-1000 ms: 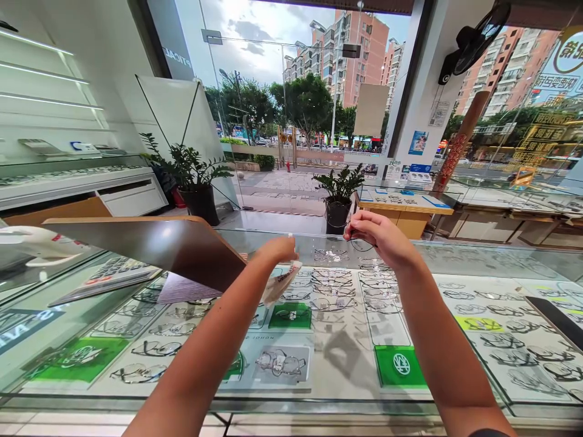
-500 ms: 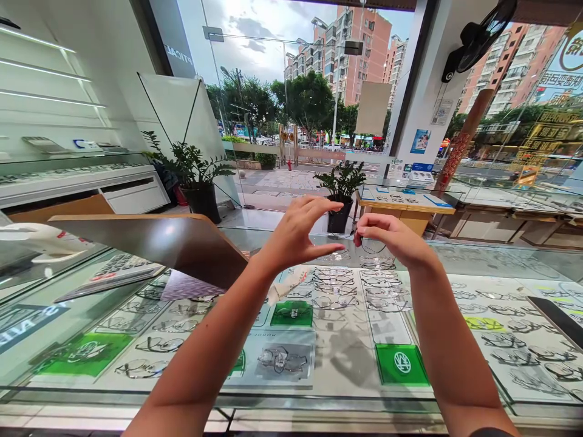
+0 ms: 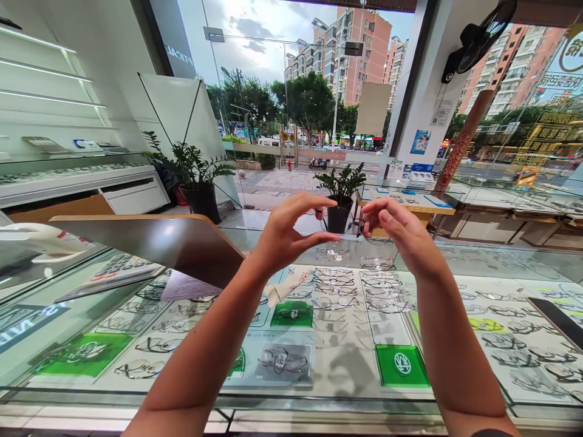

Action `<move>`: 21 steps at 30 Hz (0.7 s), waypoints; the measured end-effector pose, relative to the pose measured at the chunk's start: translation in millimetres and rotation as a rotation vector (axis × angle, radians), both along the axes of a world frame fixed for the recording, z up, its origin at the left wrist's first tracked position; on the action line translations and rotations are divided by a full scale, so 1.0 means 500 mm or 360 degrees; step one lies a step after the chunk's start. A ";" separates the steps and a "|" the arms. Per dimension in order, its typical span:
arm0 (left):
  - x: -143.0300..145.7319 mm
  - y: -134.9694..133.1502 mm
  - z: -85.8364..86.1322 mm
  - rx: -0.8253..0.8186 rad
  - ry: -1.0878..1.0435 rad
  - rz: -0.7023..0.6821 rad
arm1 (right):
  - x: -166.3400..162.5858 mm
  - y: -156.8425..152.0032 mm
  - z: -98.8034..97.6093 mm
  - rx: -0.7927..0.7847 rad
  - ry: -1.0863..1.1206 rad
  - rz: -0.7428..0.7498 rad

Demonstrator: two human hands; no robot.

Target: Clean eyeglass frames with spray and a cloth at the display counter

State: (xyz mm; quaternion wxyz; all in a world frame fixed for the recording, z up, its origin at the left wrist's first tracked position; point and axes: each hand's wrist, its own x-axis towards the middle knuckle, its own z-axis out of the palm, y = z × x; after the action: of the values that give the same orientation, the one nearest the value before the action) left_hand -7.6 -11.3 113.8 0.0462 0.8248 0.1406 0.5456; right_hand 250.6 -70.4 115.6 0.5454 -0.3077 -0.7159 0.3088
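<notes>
I held a thin-rimmed pair of glasses (image 3: 353,233) up in front of me, above the glass table (image 3: 478,258). My right hand (image 3: 396,233) had its grip pinched narrow on the frame's right end, fingertips closed on the thin wire. My left hand (image 3: 286,233) curved thumb and forefinger in a half-open grip toward the frame's left end; whether they touched it, I could not tell. A crumpled cloth (image 3: 285,288) lay on the table below my left wrist.

Both the left hand (image 3: 285,237) and right hand (image 3: 396,233) pinch thin-framed glasses (image 3: 353,226) above the glass counter (image 3: 478,258)
</notes>
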 end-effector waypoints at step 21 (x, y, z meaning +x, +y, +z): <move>0.009 0.039 -0.014 -0.0287 -0.0526 -0.0206 | -0.015 0.050 -0.025 0.0565 0.0077 -0.0399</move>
State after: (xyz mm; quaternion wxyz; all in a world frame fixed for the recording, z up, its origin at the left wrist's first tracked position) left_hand -3.1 8.0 106.6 0.1775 0.7239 0.1260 0.6547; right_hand 243.1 -45.3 103.0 0.6422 -0.2858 -0.7019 0.1150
